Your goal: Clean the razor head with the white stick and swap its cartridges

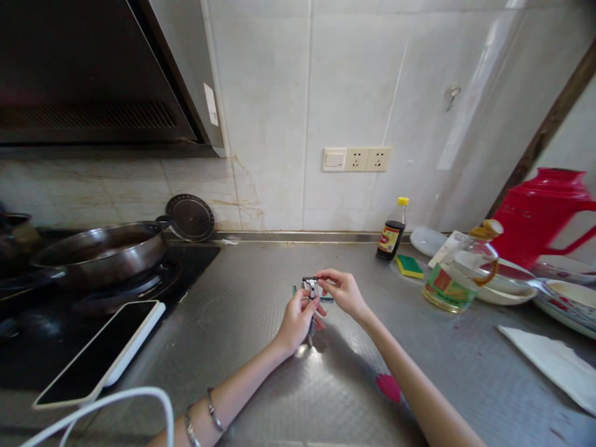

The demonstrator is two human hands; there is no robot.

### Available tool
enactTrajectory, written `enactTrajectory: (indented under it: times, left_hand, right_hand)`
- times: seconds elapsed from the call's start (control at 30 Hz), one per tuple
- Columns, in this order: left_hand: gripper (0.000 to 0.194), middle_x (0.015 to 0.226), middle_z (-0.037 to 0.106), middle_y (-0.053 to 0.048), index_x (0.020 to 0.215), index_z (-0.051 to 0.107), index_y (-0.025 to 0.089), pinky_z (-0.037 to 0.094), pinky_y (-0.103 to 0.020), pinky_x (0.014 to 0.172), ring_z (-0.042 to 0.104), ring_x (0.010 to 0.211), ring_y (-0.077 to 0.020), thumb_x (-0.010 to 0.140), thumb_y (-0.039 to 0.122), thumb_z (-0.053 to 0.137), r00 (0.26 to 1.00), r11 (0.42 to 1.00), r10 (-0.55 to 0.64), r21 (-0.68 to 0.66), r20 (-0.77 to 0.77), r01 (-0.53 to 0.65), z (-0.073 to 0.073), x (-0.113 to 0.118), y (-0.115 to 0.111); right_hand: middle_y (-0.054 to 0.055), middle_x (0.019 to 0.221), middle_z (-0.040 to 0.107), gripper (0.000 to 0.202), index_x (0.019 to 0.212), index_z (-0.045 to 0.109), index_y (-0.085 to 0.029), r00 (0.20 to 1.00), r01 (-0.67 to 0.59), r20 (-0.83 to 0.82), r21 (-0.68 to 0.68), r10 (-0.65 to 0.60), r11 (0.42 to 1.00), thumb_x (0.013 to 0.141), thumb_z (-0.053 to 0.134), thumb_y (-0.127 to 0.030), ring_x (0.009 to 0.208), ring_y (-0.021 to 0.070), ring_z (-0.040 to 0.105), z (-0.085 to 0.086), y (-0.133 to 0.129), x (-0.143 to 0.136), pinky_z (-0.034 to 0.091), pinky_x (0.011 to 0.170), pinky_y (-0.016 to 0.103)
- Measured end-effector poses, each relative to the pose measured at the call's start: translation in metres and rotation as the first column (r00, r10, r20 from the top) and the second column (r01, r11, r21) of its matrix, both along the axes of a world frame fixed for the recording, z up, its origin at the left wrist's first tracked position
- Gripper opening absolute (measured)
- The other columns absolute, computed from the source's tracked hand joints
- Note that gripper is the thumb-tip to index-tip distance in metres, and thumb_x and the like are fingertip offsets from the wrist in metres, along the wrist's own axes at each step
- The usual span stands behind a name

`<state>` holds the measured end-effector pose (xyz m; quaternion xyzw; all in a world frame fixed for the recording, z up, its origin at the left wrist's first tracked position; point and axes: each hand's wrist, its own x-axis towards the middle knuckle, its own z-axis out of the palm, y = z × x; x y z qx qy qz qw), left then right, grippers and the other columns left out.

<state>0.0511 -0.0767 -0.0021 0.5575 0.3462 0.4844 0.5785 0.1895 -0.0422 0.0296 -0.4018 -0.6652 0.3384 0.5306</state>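
A small razor with a dark T-shaped head and a slim handle is held upright over the metal counter. My left hand is closed around its handle, thumb in front. My right hand pinches the right end of the razor's head between thumb and fingertips. Just behind both hands lies a small teal-edged item, mostly hidden, so its kind cannot be made out.
At left, a phone rests by the stove with a metal pan; a white cable crosses the front. To the right are a sauce bottle, a sponge, an oil jug, dishes and a red thermos.
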Motion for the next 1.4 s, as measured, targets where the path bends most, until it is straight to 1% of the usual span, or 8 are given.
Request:
enactTrajectory:
  times: [0.27, 0.47, 0.63, 0.73, 0.87, 1.1, 1.27, 1.4]
  left_hand:
    - [0.036, 0.067, 0.061, 0.001, 0.088, 0.043, 0.018, 0.045, -0.023, 0.047, 0.059, 0.045, -0.0116, 0.075, 0.048, 0.056, 1.000, 1.000, 0.008, -0.013, 0.007, -0.008, 0.000, -0.001, 0.003]
    - [0.036, 0.076, 0.066, -0.004, 0.088, 0.042, 0.018, 0.047, -0.024, 0.051, 0.064, 0.056, -0.0152, 0.074, 0.047, 0.057, 0.998, 0.996, 0.055, -0.070, 0.019, -0.054, 0.004, -0.007, 0.010]
    - [0.030, 0.084, 0.069, -0.010, 0.085, 0.046, 0.016, 0.049, -0.027, 0.062, 0.067, 0.074, -0.0194, 0.076, 0.043, 0.058, 0.980, 0.979, 0.198, -0.042, 0.004, -0.198, 0.008, -0.017, 0.024]
    - [0.031, 0.086, 0.070, -0.011, 0.084, 0.049, 0.016, 0.050, -0.031, 0.070, 0.067, 0.081, -0.0216, 0.074, 0.042, 0.061, 0.958, 0.958, 0.287, -0.005, 0.025, -0.287, 0.007, -0.026, 0.034]
    - [0.032, 0.081, 0.071, -0.011, 0.082, 0.049, 0.016, 0.051, -0.035, 0.075, 0.068, 0.079, -0.0225, 0.070, 0.041, 0.065, 0.934, 0.934, 0.354, 0.028, 0.059, -0.355, 0.004, -0.032, 0.042]
    - [0.032, 0.074, 0.070, -0.010, 0.080, 0.049, 0.016, 0.052, -0.034, 0.071, 0.068, 0.074, -0.0225, 0.069, 0.039, 0.068, 0.931, 0.931, 0.365, 0.025, 0.016, -0.365, 0.002, -0.031, 0.040]
    - [0.035, 0.071, 0.070, -0.007, 0.081, 0.051, 0.016, 0.050, -0.030, 0.067, 0.067, 0.071, -0.0205, 0.066, 0.042, 0.069, 0.952, 0.954, 0.298, 0.059, -0.069, -0.294, 0.003, -0.033, 0.044]
    - [0.039, 0.066, 0.067, -0.005, 0.077, 0.055, 0.014, 0.048, -0.027, 0.063, 0.064, 0.062, -0.0162, 0.078, 0.053, 0.049, 0.957, 0.980, 0.199, 0.031, -0.209, -0.197, 0.009, -0.040, 0.051]
  right_hand:
    - [0.005, 0.080, 0.066, 0.019, 0.082, 0.068, -0.015, 1.000, 0.007, 0.013, 0.027, -0.007, 1.000, 0.073, 0.058, -0.029, 0.051, 0.0091, 0.055, 0.000, -0.001, -0.001, 0.047, 0.050, 0.023]
    - [0.009, 0.099, 0.066, 0.040, 0.110, 0.062, -0.017, 1.000, 0.001, 0.011, -0.018, -0.001, 1.000, 0.074, 0.058, -0.034, 0.077, 0.0174, 0.061, -0.003, 0.001, 0.000, 0.051, 0.051, 0.024]
    - [0.008, 0.077, 0.069, 0.028, 0.083, 0.068, -0.012, 0.981, 0.098, 0.164, 0.043, -0.104, 0.994, 0.075, 0.058, -0.037, 0.067, 0.0158, 0.060, -0.003, 0.000, 0.002, 0.046, 0.054, 0.024]
    - [0.004, 0.061, 0.065, 0.029, 0.070, 0.066, -0.013, 0.920, 0.024, 0.389, 0.049, -0.041, 0.999, 0.079, 0.055, -0.038, 0.056, 0.0123, 0.056, -0.003, -0.012, -0.009, 0.040, 0.053, 0.022]
    - [0.004, 0.062, 0.066, 0.028, 0.068, 0.065, -0.015, 0.742, 0.039, 0.666, 0.065, -0.073, 0.997, 0.080, 0.054, -0.038, 0.055, 0.0124, 0.057, 0.000, -0.034, -0.033, 0.032, 0.050, 0.021]
    - [0.010, 0.072, 0.068, 0.026, 0.073, 0.065, -0.016, 0.509, 0.195, 0.838, 0.108, -0.195, 0.975, 0.083, 0.049, -0.033, 0.064, 0.0194, 0.064, -0.001, -0.046, -0.061, 0.033, 0.052, 0.022]
    - [0.013, 0.070, 0.067, 0.027, 0.074, 0.065, -0.013, 0.484, 0.232, 0.843, 0.134, -0.234, 0.963, 0.084, 0.046, -0.030, 0.063, 0.0200, 0.063, -0.006, -0.046, -0.062, 0.034, 0.053, 0.023]
    - [0.010, 0.059, 0.064, 0.028, 0.061, 0.062, -0.014, 0.551, 0.274, 0.795, 0.116, -0.255, 0.955, 0.081, 0.046, -0.025, 0.052, 0.0146, 0.057, -0.004, -0.043, -0.053, 0.028, 0.047, 0.022]
